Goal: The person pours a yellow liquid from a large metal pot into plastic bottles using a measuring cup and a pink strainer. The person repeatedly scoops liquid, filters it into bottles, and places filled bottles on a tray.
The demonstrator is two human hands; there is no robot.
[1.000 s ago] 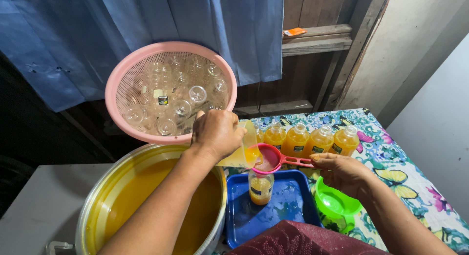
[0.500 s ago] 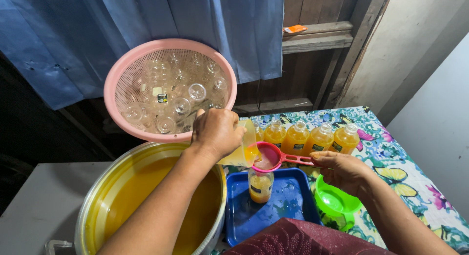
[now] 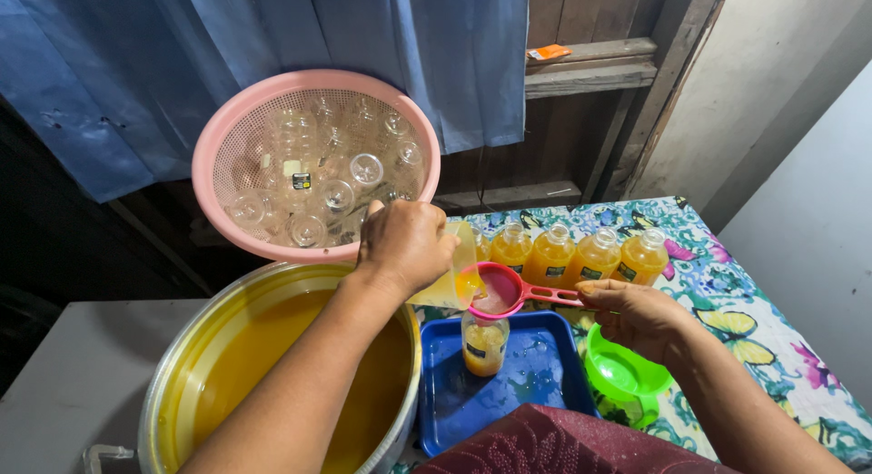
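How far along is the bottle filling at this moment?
Done: four filled bottles stand capless in a row on the flowered cloth. In hand: the left hand tips a clear jug into a pink strainer that the right hand holds over a roughly half-full bottle in the blue tray. Left: many empty bottles in the pink basket; the big pot holds plenty of liquid.

A clear cup [image 3: 451, 279], tipped to the right at frame centre, pours orange liquid into a pink funnel [image 3: 498, 291] with a long handle. The funnel sits on a small clear bottle [image 3: 484, 345], about half full, upright just below centre.
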